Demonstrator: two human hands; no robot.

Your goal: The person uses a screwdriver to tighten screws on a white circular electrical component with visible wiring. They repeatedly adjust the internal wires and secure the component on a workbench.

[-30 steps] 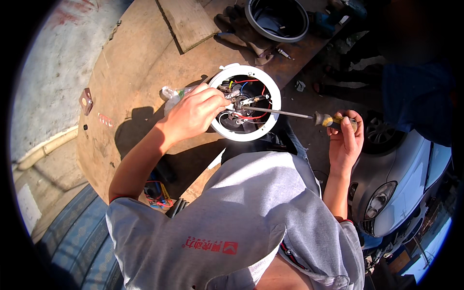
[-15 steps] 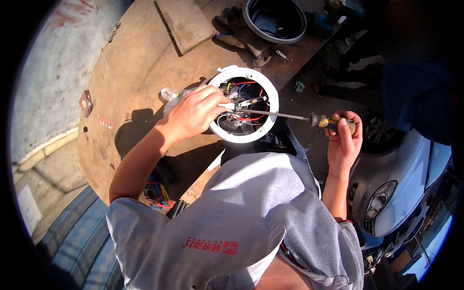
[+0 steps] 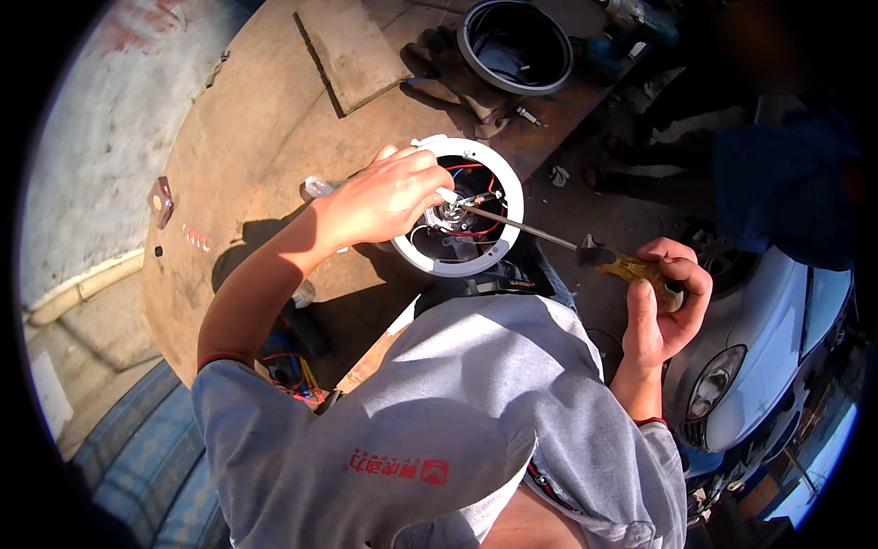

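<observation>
A round white-rimmed housing with red and blue wires and metal parts inside sits at the edge of the wooden table, close to my body. My left hand reaches over its left side, fingers pinched on a small white piece near the centre. In my right hand is a screwdriver with a yellow and dark handle, gripped between thumb and fingers. Its long shaft slants up and left over the rim, the tip among the metal parts by the white piece. My left fingertips are partly hidden.
On the table lie a wooden board, dark work gloves, a black round shell and a spark-plug-like part. A teal power tool is at the back. A car and another person's legs are to the right.
My right hand and the screwdriver handle have moved lower and slightly right, so the shaft slants more. My left hand has shifted slightly right over the housing, which sits a little lower in view.
</observation>
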